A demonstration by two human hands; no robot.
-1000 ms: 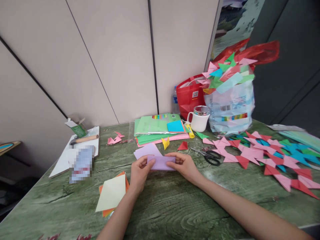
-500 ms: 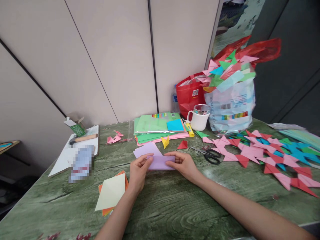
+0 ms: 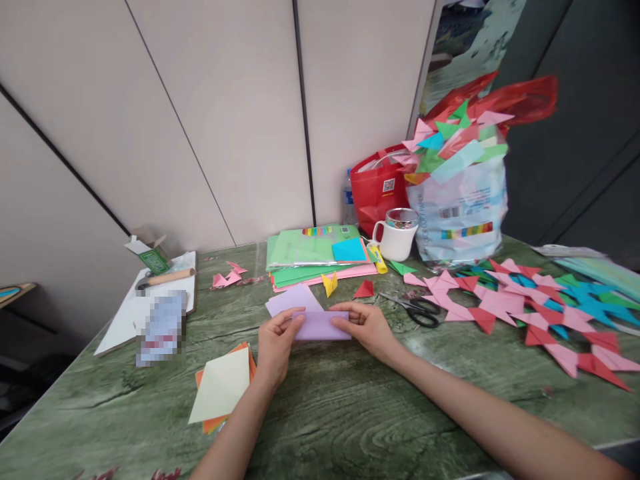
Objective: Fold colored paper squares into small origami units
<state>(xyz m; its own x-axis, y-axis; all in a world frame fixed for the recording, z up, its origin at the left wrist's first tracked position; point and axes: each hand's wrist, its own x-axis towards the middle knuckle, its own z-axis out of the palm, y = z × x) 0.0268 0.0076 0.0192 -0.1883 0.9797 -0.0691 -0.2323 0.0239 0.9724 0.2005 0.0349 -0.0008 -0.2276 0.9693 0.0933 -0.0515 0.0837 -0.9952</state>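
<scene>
A folded lilac paper [image 3: 320, 325] lies on the green wood-grain table [image 3: 340, 413], held down at both ends. My left hand [image 3: 277, 346] pinches its left end and my right hand [image 3: 367, 328] pinches its right end. Another lilac sheet [image 3: 293, 299] sits flat just behind it, partly under the folded piece. Black scissors [image 3: 419, 311] rest a little right of my right hand. Small yellow [image 3: 330, 284] and red [image 3: 365, 290] folded pieces lie just beyond the paper.
A pale yellow sheet on orange paper [image 3: 221, 388] lies at front left. A stack of coloured paper [image 3: 320, 257], a white mug [image 3: 397, 235], a red bag [image 3: 379, 188] and a plastic bag of folded pieces [image 3: 463, 193] stand at the back. Linked pink, red and blue folded shapes [image 3: 540, 310] spread on the right.
My hands and the lilac paper have stayed almost still; my fingers shifted slightly along the fold, and the view drifted a little.
</scene>
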